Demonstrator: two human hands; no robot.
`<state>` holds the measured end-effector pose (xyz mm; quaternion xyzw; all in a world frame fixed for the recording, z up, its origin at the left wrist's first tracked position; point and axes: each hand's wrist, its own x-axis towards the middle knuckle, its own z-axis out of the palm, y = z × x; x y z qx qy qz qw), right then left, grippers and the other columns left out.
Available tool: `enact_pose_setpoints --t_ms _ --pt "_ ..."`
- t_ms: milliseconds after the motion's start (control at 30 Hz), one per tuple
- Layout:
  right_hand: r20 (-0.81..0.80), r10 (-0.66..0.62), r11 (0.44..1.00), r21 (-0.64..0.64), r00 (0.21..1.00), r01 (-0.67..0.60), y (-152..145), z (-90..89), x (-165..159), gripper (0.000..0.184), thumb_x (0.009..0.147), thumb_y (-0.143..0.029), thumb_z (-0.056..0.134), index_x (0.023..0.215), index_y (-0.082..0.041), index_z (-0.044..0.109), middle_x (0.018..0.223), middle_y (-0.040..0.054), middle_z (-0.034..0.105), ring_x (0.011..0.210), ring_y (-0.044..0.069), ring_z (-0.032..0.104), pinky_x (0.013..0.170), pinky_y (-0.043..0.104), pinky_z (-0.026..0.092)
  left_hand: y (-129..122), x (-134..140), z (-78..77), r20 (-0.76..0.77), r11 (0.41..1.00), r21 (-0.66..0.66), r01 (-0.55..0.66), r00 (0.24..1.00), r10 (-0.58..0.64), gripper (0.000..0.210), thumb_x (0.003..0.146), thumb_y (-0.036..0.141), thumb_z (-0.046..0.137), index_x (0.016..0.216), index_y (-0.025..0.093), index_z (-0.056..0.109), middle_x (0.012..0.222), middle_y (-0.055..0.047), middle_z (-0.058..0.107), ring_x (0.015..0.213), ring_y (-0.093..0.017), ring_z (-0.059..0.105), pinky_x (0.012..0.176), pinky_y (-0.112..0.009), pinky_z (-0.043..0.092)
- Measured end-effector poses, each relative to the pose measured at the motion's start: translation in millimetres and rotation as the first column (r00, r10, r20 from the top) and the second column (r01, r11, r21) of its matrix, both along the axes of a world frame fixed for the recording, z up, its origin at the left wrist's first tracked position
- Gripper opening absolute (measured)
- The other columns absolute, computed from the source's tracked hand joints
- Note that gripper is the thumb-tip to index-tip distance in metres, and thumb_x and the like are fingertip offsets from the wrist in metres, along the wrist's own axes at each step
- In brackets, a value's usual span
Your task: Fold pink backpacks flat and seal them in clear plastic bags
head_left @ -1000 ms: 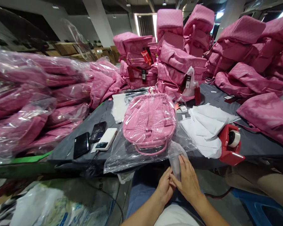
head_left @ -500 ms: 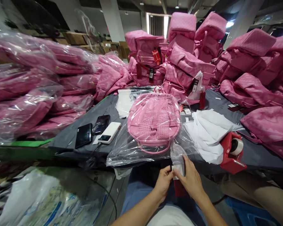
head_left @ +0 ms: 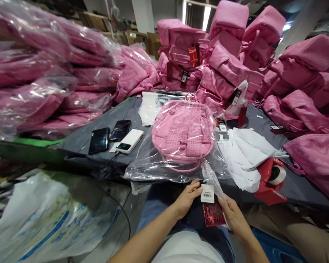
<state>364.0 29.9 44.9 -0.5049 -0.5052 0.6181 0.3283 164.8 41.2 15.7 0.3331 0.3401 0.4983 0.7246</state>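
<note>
Just off the table's front edge, my left hand (head_left: 188,199) pinches the hang tags by their upper left side. Among these tags are a white barcode tag (head_left: 207,193) and a shiny red tag (head_left: 214,214) hanging below it. My right hand (head_left: 234,213) is closed on a small clear plastic sleeve (head_left: 212,177), which stretches up toward the backpack. Beyond both hands, a pink backpack (head_left: 184,133) lies flat inside a clear plastic bag (head_left: 150,170) whose mouth faces me.
Two dark phones (head_left: 99,140) and a white power bank (head_left: 130,141) lie left. White paper sheets (head_left: 246,149) and a red tape dispenser (head_left: 271,180) are at right. Bagged backpacks (head_left: 49,69) pile up left; more pink backpacks (head_left: 227,69) stack behind. Another person's leg (head_left: 293,226) shows lower right.
My right hand has moved away from the tags, down and right, drawing the plastic sleeve aside. The barcode and red tag now show plainly. The camera view has shifted slightly.
</note>
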Motion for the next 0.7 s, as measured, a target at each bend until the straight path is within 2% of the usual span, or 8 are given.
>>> enact_pose_setpoints --t_ms 67,133,267,333,400,533,600,700 --pt "-0.067 -0.074 0.986 -0.155 0.995 0.063 -5 -3.2 1 0.063 0.078 -0.073 0.073 0.108 -0.017 0.076 0.089 0.0074 0.075 0.076 0.021 0.068 0.07 0.031 0.055 3 4 -1.2 0.149 0.994 -0.087 0.07 0.987 -0.056 0.044 0.072 0.052 0.087 0.095 0.015 0.079 0.096 -0.009 0.075 0.097 -0.023 0.067 0.094 -0.034 0.047" --pt "-0.114 -0.153 0.948 -0.297 0.982 0.113 -10 -10.9 -3 0.065 0.071 -0.076 0.077 0.099 -0.017 0.077 0.071 0.0027 0.069 0.055 0.014 0.058 0.05 0.024 0.046 7 10 -3.5 0.263 0.983 -0.163 0.086 0.964 -0.041 0.043 0.066 0.047 0.092 0.091 0.014 0.077 0.086 -0.008 0.074 0.082 -0.019 0.067 0.086 -0.03 0.049" --pt "-0.16 -0.119 0.91 -0.412 0.98 0.043 -14 -23.1 -10 0.072 0.07 -0.086 0.068 0.086 -0.016 0.075 0.051 -0.0012 0.056 0.039 0.01 0.043 0.038 0.021 0.029 12 17 -9.1 0.311 0.969 -0.246 0.021 0.949 0.058 0.045 0.057 0.042 0.097 0.083 0.014 0.074 0.076 -0.004 0.071 0.071 -0.015 0.063 0.077 -0.028 0.048" --pt "-0.091 -0.015 0.945 -0.327 0.996 -0.016 -10 -21.3 -5 0.074 0.076 -0.088 0.059 0.086 -0.016 0.075 0.052 0.0011 0.059 0.043 0.013 0.05 0.041 0.024 0.035 10 17 -12.4 0.25 0.972 -0.235 -0.011 0.966 0.071 0.047 0.057 0.047 0.096 0.081 0.014 0.073 0.074 -0.003 0.069 0.07 -0.015 0.062 0.076 -0.028 0.047" --pt "0.078 0.047 0.991 -0.126 0.996 -0.037 -5 -15.8 5 0.069 0.081 -0.083 0.057 0.094 -0.018 0.076 0.066 0.0053 0.069 0.057 0.02 0.062 0.051 0.028 0.046 5 16 -16.1 0.145 0.979 -0.194 -0.062 0.985 0.091 0.049 0.061 0.054 0.093 0.077 0.014 0.072 0.073 -0.002 0.066 0.07 -0.015 0.06 0.075 -0.028 0.045" --pt "0.396 -0.143 0.966 0.257 0.907 0.04 7 -9.6 16 0.07 0.075 -0.068 0.071 0.127 -0.021 0.066 0.107 0.0105 0.076 0.093 0.029 0.07 0.083 0.038 0.055 -7 19 -21.1 -0.1 0.969 -0.064 -0.238 0.968 0.231 0.053 0.067 0.061 0.086 0.06 0.014 0.062 0.071 0.003 0.054 0.068 -0.011 0.049 0.068 -0.024 0.04" --pt "0.471 -0.177 0.955 0.293 0.864 0.036 11 -12.5 11 0.071 0.07 -0.06 0.077 0.128 -0.021 0.064 0.107 0.0094 0.076 0.093 0.029 0.07 0.084 0.039 0.054 -10 22 -20.3 -0.13 0.965 -0.036 -0.261 0.958 0.255 0.055 0.068 0.061 0.086 0.059 0.015 0.057 0.067 0.004 0.05 0.065 -0.01 0.047 0.065 -0.023 0.039" --pt "0.4 -0.079 0.974 0.226 0.913 -0.015 15 -18.6 -4 0.052 0.075 -0.062 0.074 0.102 -0.018 0.07 0.089 0.0074 0.075 0.083 0.027 0.068 0.076 0.036 0.054 -11 24 -16.6 -0.058 0.947 -0.125 -0.297 0.955 0.292 0.053 0.061 0.055 0.092 0.081 0.019 0.059 0.074 0.004 0.06 0.065 -0.011 0.054 0.06 -0.022 0.041"
